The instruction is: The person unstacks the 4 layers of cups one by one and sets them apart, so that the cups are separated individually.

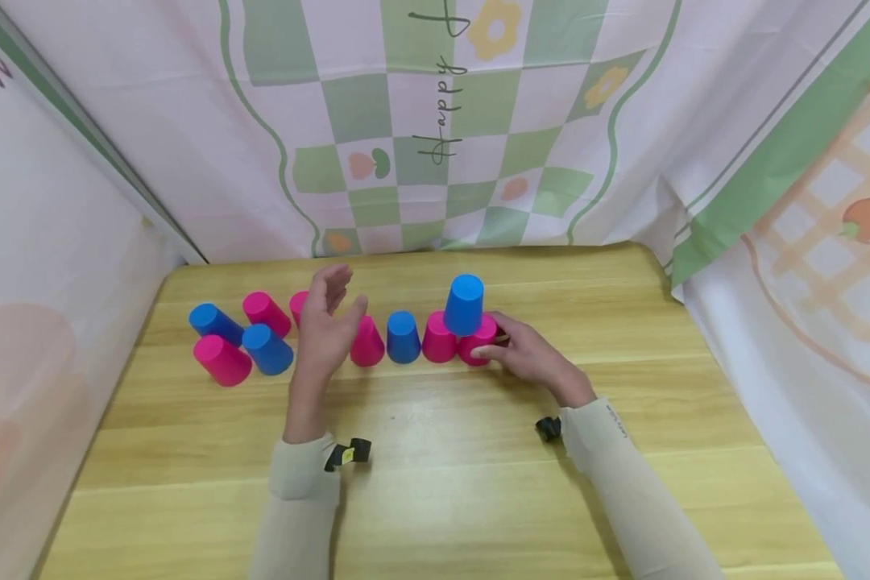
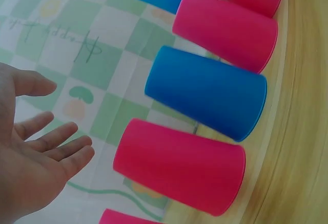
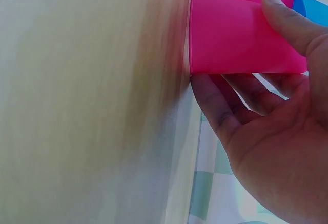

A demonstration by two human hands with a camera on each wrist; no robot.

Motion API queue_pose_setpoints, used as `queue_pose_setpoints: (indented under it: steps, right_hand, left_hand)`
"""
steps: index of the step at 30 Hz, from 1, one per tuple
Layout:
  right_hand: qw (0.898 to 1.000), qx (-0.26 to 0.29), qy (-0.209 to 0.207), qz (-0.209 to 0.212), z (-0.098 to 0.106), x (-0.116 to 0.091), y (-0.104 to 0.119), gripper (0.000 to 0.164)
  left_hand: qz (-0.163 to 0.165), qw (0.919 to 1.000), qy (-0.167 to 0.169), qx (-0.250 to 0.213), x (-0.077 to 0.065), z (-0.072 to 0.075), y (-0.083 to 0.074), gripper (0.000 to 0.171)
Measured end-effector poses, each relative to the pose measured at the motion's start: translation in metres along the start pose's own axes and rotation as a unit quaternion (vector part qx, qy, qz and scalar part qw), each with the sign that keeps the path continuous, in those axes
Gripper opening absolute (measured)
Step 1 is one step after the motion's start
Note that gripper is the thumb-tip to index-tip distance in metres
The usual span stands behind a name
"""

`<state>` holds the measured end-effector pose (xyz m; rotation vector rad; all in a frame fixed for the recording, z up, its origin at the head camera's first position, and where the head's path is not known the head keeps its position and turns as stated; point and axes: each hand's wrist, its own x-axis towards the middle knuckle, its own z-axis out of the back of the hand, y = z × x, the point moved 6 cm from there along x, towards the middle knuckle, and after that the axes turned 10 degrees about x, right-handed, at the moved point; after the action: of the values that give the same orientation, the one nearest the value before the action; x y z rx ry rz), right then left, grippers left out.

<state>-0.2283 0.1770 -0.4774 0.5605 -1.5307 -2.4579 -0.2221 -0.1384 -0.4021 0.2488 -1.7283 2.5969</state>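
Observation:
My right hand (image 1: 525,350) holds the pink cup (image 3: 241,37) at the right end of a row of upside-down cups, thumb on one side and fingers on the other. A blue cup (image 1: 465,304) sits on top, across this cup and the pink cup (image 1: 440,338) beside it. Further left in the row stand another blue cup (image 1: 403,338) and a pink cup (image 1: 366,342). My left hand (image 1: 324,330) is held up near that pink cup, fingers spread loosely and holding nothing; in the left wrist view, a gap separates it from the cups.
Several more upside-down cups stand at the left, among them a pink cup (image 1: 221,360) and a blue cup (image 1: 267,350). My left hand partly hides a pink cup (image 1: 298,304). A patterned curtain (image 1: 420,185) hangs behind the wooden table (image 1: 435,483).

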Motion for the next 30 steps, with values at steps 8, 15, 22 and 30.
queue_pose_setpoints:
  steps: [8,15,22,30]
  right_hand:
    - [1.000,0.003,0.006,-0.002,-0.002,0.000,0.001,0.056]
    - [1.000,0.006,0.007,-0.008,-0.002,-0.001,0.001,0.056]
    - [1.000,0.007,0.001,-0.005,-0.001,-0.001,0.000,0.053]
    - [1.000,0.009,0.007,0.004,-0.001,0.000,-0.001,0.056]
  left_hand:
    - [-0.016,0.9992,0.036,0.003,-0.001,-0.016,-0.007,0.060]
    - [-0.055,0.9968,0.058,-0.005,-0.001,-0.030,-0.015,0.060]
    - [-0.058,0.9945,0.088,0.006,-0.001,-0.042,-0.022,0.060]
    - [-0.066,0.9898,0.125,0.019,-0.001,-0.057,-0.028,0.065]
